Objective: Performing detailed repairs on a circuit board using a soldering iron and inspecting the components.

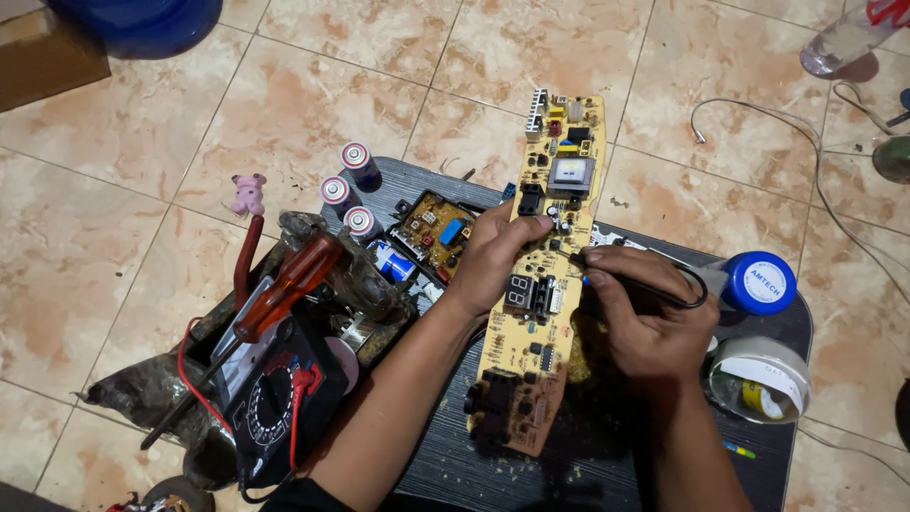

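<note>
A long yellow circuit board (542, 313) lies on a dark board (531, 455) on the floor. My left hand (498, 254) grips the circuit board's left edge, thumb on top near its middle. My right hand (645, 318) holds a thin black probe (626, 280) like a pen, its tip touching the circuit board just right of my left thumb. A black wire loops back from the probe over my right hand.
A smaller yellow circuit board (434, 232) lies left of my left hand. Three batteries (346, 194), an orange-handled screwdriver (275, 294) and a black multimeter (270, 403) with red leads sit at left. A blue-lidded jar (758, 283) and tape roll (758, 379) are at right.
</note>
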